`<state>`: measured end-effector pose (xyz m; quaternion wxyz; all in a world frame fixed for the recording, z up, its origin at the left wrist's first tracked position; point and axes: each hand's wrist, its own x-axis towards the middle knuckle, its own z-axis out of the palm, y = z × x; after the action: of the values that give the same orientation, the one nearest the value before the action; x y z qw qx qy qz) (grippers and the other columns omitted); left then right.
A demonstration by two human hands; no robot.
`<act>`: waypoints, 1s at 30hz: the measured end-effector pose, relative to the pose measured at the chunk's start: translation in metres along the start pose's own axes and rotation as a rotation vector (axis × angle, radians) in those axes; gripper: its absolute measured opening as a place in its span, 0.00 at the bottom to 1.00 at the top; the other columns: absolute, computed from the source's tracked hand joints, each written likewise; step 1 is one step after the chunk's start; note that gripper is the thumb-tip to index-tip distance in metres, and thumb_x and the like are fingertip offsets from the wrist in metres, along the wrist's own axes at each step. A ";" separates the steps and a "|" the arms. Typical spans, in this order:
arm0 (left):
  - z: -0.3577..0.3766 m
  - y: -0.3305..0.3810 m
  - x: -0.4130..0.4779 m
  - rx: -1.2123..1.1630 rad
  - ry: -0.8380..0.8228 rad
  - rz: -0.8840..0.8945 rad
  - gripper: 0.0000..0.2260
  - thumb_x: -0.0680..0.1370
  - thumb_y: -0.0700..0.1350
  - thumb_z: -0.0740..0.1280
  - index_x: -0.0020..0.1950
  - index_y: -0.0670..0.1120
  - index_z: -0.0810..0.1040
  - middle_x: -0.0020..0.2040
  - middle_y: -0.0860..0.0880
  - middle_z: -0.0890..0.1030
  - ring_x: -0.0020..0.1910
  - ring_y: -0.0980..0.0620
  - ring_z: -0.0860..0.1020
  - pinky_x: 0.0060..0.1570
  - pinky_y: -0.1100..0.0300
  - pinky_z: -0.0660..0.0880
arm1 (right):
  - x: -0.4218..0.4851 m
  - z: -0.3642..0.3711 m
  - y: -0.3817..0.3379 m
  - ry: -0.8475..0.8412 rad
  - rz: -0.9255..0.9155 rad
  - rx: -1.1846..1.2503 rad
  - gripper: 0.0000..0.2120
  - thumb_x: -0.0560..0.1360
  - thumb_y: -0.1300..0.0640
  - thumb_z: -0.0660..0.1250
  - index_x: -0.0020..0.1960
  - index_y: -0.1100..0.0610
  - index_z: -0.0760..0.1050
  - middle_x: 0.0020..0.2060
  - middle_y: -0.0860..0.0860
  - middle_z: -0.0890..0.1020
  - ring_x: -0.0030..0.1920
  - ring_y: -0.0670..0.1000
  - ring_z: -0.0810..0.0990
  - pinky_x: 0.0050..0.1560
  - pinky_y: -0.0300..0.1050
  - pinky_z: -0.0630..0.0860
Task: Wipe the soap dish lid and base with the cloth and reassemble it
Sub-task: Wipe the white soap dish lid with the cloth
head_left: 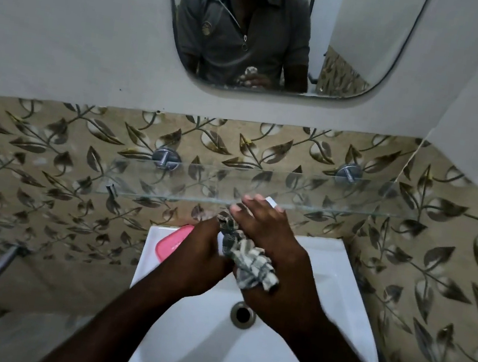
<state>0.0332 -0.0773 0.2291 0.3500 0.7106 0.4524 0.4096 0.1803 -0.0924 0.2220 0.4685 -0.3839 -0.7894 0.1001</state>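
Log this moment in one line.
step: wiping | left hand, right hand: both at cloth over sink | white part: at right fingers | pink part: on sink rim
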 end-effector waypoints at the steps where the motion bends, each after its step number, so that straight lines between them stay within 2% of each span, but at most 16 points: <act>1: 0.000 0.000 -0.001 0.033 0.005 0.004 0.19 0.69 0.30 0.68 0.45 0.56 0.75 0.38 0.68 0.80 0.38 0.73 0.75 0.37 0.77 0.68 | -0.001 -0.003 0.008 -0.018 0.034 0.060 0.30 0.68 0.66 0.66 0.70 0.53 0.70 0.70 0.48 0.72 0.73 0.48 0.67 0.73 0.48 0.62; 3: 0.001 0.001 -0.002 0.039 -0.016 0.017 0.26 0.67 0.29 0.68 0.59 0.54 0.75 0.51 0.66 0.81 0.49 0.71 0.76 0.47 0.72 0.72 | -0.004 -0.005 0.026 0.046 0.270 0.264 0.34 0.68 0.72 0.70 0.67 0.45 0.72 0.66 0.41 0.75 0.69 0.46 0.72 0.68 0.41 0.69; 5: 0.004 0.001 -0.002 0.027 -0.062 -0.008 0.29 0.67 0.34 0.68 0.67 0.53 0.72 0.59 0.59 0.79 0.55 0.67 0.75 0.53 0.67 0.74 | -0.002 -0.002 0.026 0.147 0.368 0.259 0.33 0.68 0.68 0.69 0.63 0.36 0.71 0.63 0.34 0.74 0.67 0.45 0.74 0.66 0.37 0.70; 7: 0.006 0.000 -0.002 0.008 -0.079 0.017 0.21 0.69 0.38 0.67 0.59 0.56 0.76 0.52 0.62 0.80 0.49 0.71 0.75 0.46 0.72 0.71 | -0.002 0.003 0.013 0.143 0.274 0.158 0.30 0.68 0.64 0.67 0.65 0.40 0.71 0.65 0.38 0.74 0.69 0.45 0.72 0.70 0.45 0.68; 9: 0.007 0.001 -0.002 -0.009 -0.046 -0.002 0.15 0.71 0.39 0.66 0.49 0.58 0.78 0.45 0.64 0.81 0.46 0.73 0.75 0.46 0.74 0.70 | -0.006 0.005 -0.002 0.045 0.081 0.045 0.31 0.67 0.63 0.68 0.69 0.50 0.71 0.70 0.48 0.72 0.73 0.50 0.66 0.74 0.50 0.62; 12: 0.003 -0.003 0.000 0.021 -0.019 0.017 0.17 0.71 0.36 0.66 0.52 0.56 0.76 0.47 0.58 0.81 0.50 0.72 0.76 0.48 0.75 0.71 | -0.009 0.003 0.004 -0.057 -0.091 -0.056 0.32 0.68 0.63 0.67 0.72 0.54 0.68 0.72 0.53 0.69 0.74 0.55 0.65 0.75 0.49 0.58; 14: 0.002 -0.008 0.001 0.044 -0.043 -0.002 0.23 0.68 0.39 0.66 0.63 0.51 0.75 0.59 0.53 0.80 0.61 0.62 0.76 0.58 0.65 0.73 | -0.011 0.006 0.021 0.053 0.102 0.043 0.33 0.70 0.59 0.64 0.72 0.40 0.65 0.69 0.42 0.72 0.68 0.50 0.73 0.71 0.39 0.64; 16: 0.003 -0.007 0.000 0.046 -0.061 -0.049 0.33 0.65 0.40 0.65 0.71 0.51 0.70 0.67 0.53 0.75 0.67 0.58 0.72 0.64 0.59 0.72 | -0.006 0.008 0.027 0.176 0.344 0.184 0.33 0.70 0.58 0.63 0.66 0.27 0.65 0.65 0.36 0.73 0.67 0.44 0.74 0.67 0.32 0.66; 18: 0.004 -0.002 -0.003 0.014 -0.064 -0.017 0.29 0.66 0.38 0.66 0.67 0.53 0.73 0.64 0.54 0.78 0.62 0.63 0.74 0.58 0.67 0.72 | -0.009 0.012 0.018 0.191 0.355 0.207 0.32 0.69 0.61 0.65 0.66 0.32 0.68 0.67 0.42 0.75 0.70 0.46 0.71 0.69 0.38 0.67; 21: 0.005 0.004 -0.003 0.018 0.007 0.026 0.16 0.70 0.34 0.69 0.48 0.55 0.78 0.47 0.59 0.82 0.49 0.71 0.76 0.47 0.76 0.70 | -0.010 0.007 -0.001 0.100 0.114 0.042 0.31 0.70 0.61 0.64 0.72 0.49 0.67 0.73 0.48 0.68 0.75 0.51 0.63 0.74 0.42 0.60; 22: 0.004 0.005 -0.004 0.012 0.029 0.026 0.16 0.70 0.35 0.69 0.48 0.56 0.76 0.46 0.62 0.81 0.47 0.72 0.76 0.46 0.77 0.68 | -0.007 0.005 0.000 0.077 0.058 -0.002 0.31 0.70 0.61 0.64 0.72 0.51 0.67 0.73 0.49 0.68 0.76 0.52 0.62 0.74 0.43 0.59; 25: 0.004 0.003 -0.009 -0.015 0.017 -0.017 0.27 0.68 0.39 0.70 0.67 0.52 0.73 0.63 0.59 0.77 0.63 0.66 0.73 0.60 0.70 0.70 | -0.002 0.000 0.021 0.107 0.069 -0.108 0.28 0.69 0.61 0.64 0.70 0.53 0.69 0.68 0.46 0.71 0.71 0.46 0.68 0.72 0.36 0.61; 27: 0.006 0.005 -0.014 -0.042 0.013 -0.084 0.34 0.67 0.41 0.69 0.73 0.52 0.67 0.68 0.56 0.74 0.66 0.61 0.72 0.62 0.61 0.70 | -0.001 -0.006 0.024 0.159 0.393 0.210 0.20 0.68 0.63 0.67 0.59 0.53 0.75 0.53 0.39 0.82 0.54 0.36 0.79 0.57 0.33 0.74; 28: 0.008 0.004 -0.017 -0.083 0.016 -0.111 0.34 0.68 0.39 0.70 0.73 0.52 0.67 0.66 0.55 0.76 0.62 0.60 0.74 0.57 0.61 0.73 | -0.001 -0.008 0.028 0.166 0.546 0.482 0.15 0.66 0.64 0.68 0.53 0.55 0.77 0.44 0.39 0.84 0.45 0.37 0.81 0.48 0.37 0.77; 29: 0.010 0.003 -0.021 -0.140 0.016 -0.131 0.32 0.69 0.35 0.70 0.72 0.51 0.68 0.61 0.55 0.80 0.56 0.61 0.77 0.48 0.60 0.76 | -0.001 -0.011 0.031 0.176 0.647 0.747 0.14 0.66 0.64 0.67 0.51 0.58 0.78 0.40 0.43 0.85 0.42 0.42 0.82 0.44 0.41 0.78; 30: 0.011 0.000 -0.023 -0.213 0.011 -0.147 0.30 0.69 0.32 0.70 0.70 0.49 0.70 0.55 0.56 0.82 0.51 0.63 0.80 0.41 0.67 0.75 | -0.004 -0.012 0.038 0.175 0.726 0.974 0.15 0.66 0.65 0.67 0.52 0.60 0.78 0.42 0.49 0.85 0.45 0.48 0.83 0.44 0.44 0.80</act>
<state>0.0376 -0.1003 0.2184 0.4502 0.6320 0.4592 0.4325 0.2107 -0.0717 0.2059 0.5892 -0.3769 -0.4301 0.5708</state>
